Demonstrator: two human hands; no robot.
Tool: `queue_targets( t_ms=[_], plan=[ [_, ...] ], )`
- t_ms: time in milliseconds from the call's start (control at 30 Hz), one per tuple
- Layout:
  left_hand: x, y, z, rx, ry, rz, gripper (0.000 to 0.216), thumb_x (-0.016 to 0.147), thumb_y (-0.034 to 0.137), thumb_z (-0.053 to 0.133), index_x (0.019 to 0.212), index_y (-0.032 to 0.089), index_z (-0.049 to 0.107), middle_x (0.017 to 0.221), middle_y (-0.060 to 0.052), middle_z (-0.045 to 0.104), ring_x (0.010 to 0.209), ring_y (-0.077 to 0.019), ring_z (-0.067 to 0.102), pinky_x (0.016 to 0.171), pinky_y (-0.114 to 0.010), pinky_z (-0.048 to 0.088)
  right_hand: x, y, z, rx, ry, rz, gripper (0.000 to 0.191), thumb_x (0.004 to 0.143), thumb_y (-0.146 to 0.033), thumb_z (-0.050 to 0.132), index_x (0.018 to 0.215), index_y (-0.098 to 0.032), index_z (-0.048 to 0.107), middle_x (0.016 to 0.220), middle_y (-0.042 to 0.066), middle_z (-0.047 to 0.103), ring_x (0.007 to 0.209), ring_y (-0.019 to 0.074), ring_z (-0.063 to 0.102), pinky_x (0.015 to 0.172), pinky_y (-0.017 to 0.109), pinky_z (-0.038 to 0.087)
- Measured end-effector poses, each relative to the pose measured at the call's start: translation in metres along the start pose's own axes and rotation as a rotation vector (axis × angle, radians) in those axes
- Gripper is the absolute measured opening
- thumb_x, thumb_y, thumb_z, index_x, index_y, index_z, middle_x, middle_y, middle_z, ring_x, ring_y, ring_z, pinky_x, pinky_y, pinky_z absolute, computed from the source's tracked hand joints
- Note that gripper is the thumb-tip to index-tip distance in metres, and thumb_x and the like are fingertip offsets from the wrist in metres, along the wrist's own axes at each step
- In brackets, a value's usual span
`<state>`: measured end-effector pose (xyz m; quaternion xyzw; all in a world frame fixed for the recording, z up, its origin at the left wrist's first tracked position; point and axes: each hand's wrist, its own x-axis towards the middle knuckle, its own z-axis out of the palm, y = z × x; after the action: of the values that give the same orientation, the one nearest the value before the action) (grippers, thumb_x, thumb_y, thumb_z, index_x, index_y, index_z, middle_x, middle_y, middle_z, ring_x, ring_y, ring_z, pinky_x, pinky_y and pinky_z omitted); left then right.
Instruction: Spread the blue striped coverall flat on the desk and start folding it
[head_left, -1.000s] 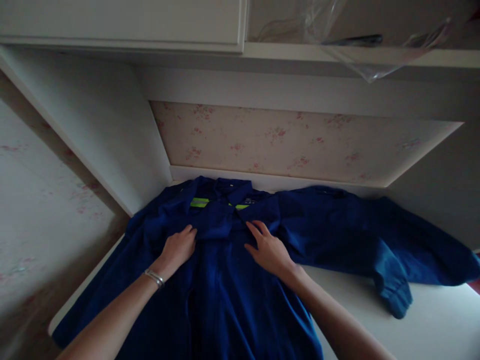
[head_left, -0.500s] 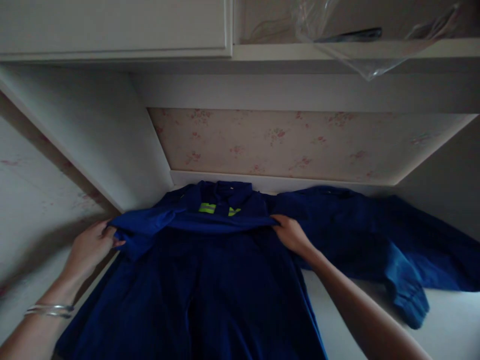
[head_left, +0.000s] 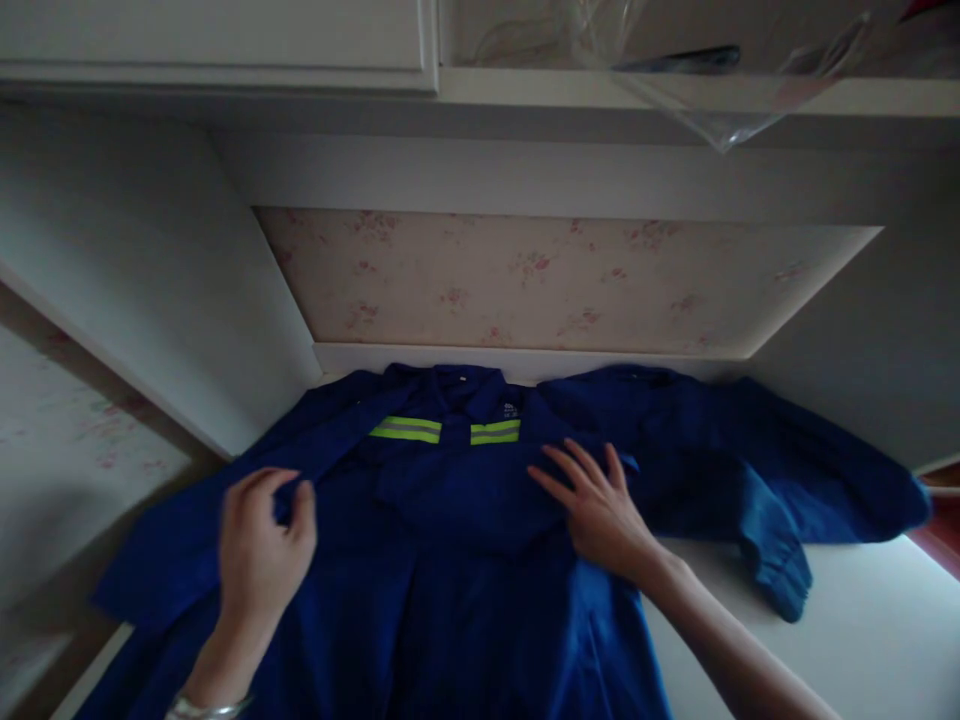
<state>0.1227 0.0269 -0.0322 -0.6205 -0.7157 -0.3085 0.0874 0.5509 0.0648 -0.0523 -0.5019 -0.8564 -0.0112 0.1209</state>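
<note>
A dark blue work jacket (head_left: 465,480) lies spread on a white surface, its collar toward the back wall. Yellow-green reflective strips (head_left: 409,429) cross its chest. Blue cloth that looks like trousers (head_left: 480,630) extends toward me below it. My right hand (head_left: 600,500) rests on the jacket's front with fingers spread. Over the left part of the cloth is my left hand (head_left: 266,540), fingers curved and thumb apart, holding nothing. Whether it touches the cloth I cannot tell. Another blue garment (head_left: 675,450) with a gathered cuff lies on the right, against the jacket.
A white cabinet (head_left: 217,50) and an open shelf (head_left: 525,88) hang overhead. Clear plastic (head_left: 720,135) droops from the shelf edge. White side panels flank the nook, and flowered wallpaper (head_left: 540,280) covers its back. Bare white surface (head_left: 847,640) shows at the lower right.
Both hands have let go of the jacket's edge. My left hand has moved right and my right hand now lies spread. The folded-up cloth has come down, uncovering more of the reflective strips.
</note>
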Motion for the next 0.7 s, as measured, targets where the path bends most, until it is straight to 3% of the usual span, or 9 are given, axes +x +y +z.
queue_targets(
  t_ms=[67,100,167,267,333,433,533,633,700],
  plan=[
    [0.011,0.029,0.028,0.004,-0.07,0.077,0.034,0.097,0.04,0.039,0.117,0.017,0.053,0.125,-0.014,0.052,0.108,-0.0208,0.061,0.097,-0.032,0.052,0.009,-0.028,-0.001,0.049,-0.179,-0.238,0.077,0.068,-0.005,0.053,0.138,-0.036,0.052,0.143,0.004,0.054,0.14,0.0328,0.036,0.11,0.073,-0.011],
    [0.021,0.038,0.042,0.025,-0.145,0.111,0.034,0.098,0.04,0.038,0.118,0.018,0.054,0.127,-0.013,0.051,0.105,-0.0186,0.062,0.093,-0.028,0.053,0.013,-0.038,-0.001,0.097,-0.24,-0.285,0.062,0.073,-0.008,0.052,0.13,-0.033,0.059,0.13,0.005,0.063,0.131,0.0305,0.048,0.112,0.072,-0.007],
    [0.045,0.045,0.068,0.092,-0.23,0.13,0.04,0.097,0.041,0.039,0.124,0.016,0.053,0.13,-0.014,0.052,0.109,-0.0214,0.061,0.094,-0.03,0.052,0.019,-0.043,-0.005,0.22,-0.287,-0.255,0.035,0.086,-0.015,0.048,0.111,-0.026,0.069,0.104,0.005,0.072,0.106,0.024,0.064,0.116,0.063,0.017],
    [0.082,0.035,0.098,0.182,-0.282,0.13,0.052,0.093,0.045,0.045,0.133,0.012,0.05,0.137,-0.018,0.051,0.124,-0.034,0.052,0.103,-0.046,0.045,0.015,-0.015,-0.015,0.508,-0.041,0.108,0.029,0.094,-0.031,0.044,0.098,-0.019,0.07,0.087,0.006,0.07,0.085,0.0206,0.067,0.09,0.038,0.052],
    [0.098,0.023,0.113,0.232,-0.339,0.13,0.057,0.092,0.048,0.045,0.136,0.012,0.049,0.139,-0.019,0.052,0.127,-0.037,0.05,0.104,-0.05,0.043,0.002,0.02,-0.021,0.747,0.307,0.496,0.031,0.091,-0.043,0.05,0.097,-0.018,0.068,0.078,0.004,0.068,0.074,0.0198,0.065,0.069,0.03,0.054],
    [0.112,0.008,0.131,0.285,-0.448,0.118,0.047,0.094,0.044,0.038,0.124,0.014,0.06,0.125,-0.017,0.064,0.115,-0.0331,0.06,0.096,-0.046,0.048,-0.03,0.073,-0.024,1.073,0.727,0.983,0.029,0.077,-0.042,0.067,0.096,-0.021,0.063,0.074,0.0,0.067,0.062,0.017,0.062,0.058,0.028,0.053],
    [0.121,-0.005,0.135,0.33,-0.514,0.083,0.041,0.096,0.037,0.034,0.103,0.014,0.068,0.108,-0.015,0.07,0.099,-0.0299,0.068,0.086,-0.042,0.053,-0.066,0.107,-0.016,1.296,0.792,1.282,0.031,0.067,-0.027,0.07,0.095,-0.023,0.06,0.077,0.003,0.069,0.066,0.0197,0.069,0.062,0.03,0.057],
    [0.139,-0.021,0.121,0.364,-0.487,0.02,0.046,0.1,0.036,0.026,0.11,0.013,0.064,0.114,-0.016,0.068,0.095,-0.0299,0.069,0.08,-0.043,0.055,-0.093,0.119,-0.006,1.311,0.72,1.46,0.026,0.065,-0.027,0.067,0.089,-0.021,0.059,0.067,0.005,0.069,0.061,0.0212,0.069,0.058,0.031,0.058],
    [0.157,-0.032,0.107,0.386,-0.446,-0.042,0.051,0.101,0.037,0.02,0.115,0.011,0.062,0.114,-0.016,0.068,0.097,-0.0326,0.069,0.078,-0.045,0.055,-0.102,0.121,0.0,1.21,0.648,1.476,0.024,0.064,-0.032,0.069,0.082,-0.019,0.06,0.06,0.004,0.067,0.053,0.02,0.066,0.051,0.03,0.056]
  ],
)
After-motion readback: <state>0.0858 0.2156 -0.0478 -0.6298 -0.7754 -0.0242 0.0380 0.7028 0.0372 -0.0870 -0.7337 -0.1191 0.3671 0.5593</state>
